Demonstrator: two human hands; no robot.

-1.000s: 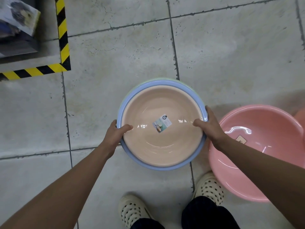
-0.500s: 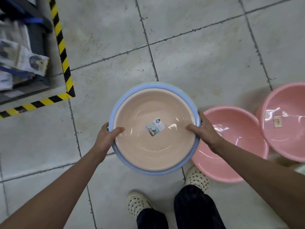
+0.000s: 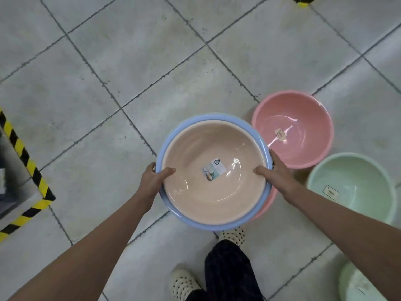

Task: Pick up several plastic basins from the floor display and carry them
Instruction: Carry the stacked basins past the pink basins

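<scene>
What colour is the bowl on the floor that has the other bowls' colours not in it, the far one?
Pink: the far basin on the floor, seen in the head view.

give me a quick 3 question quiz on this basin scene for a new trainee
1. True or false: both hands grip the rim of the stacked basins.
2. What colour is the basin nested on top? A) peach B) green C) grey
3. Which loose basin on the floor lies nearest the right hand?

Key
1. True: the left hand and right hand hold opposite sides, thumbs inside.
2. A: the peach basin sits inside the blue basin.
3. The pink basin; the green basin lies farther out.
</scene>
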